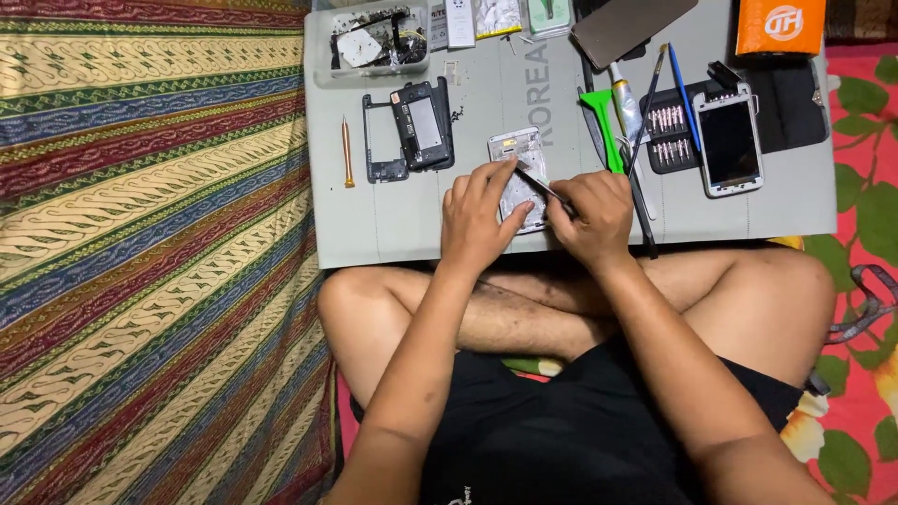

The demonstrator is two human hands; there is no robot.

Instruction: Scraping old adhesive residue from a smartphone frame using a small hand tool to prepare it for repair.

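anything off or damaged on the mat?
Nothing looks spilled. A phone is in pieces: the left hand steadies a silver frame while the right hand works a thin tool into it. The black chassis lies apart, and the white phone sits atop the bit case.

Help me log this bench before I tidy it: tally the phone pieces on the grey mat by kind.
White phones or phone bodies: 2 - the one under the left hand and right hand, white phone body, and white phone with dark screen
Black frames: 2 - black frame, black inner frame
Total: 4
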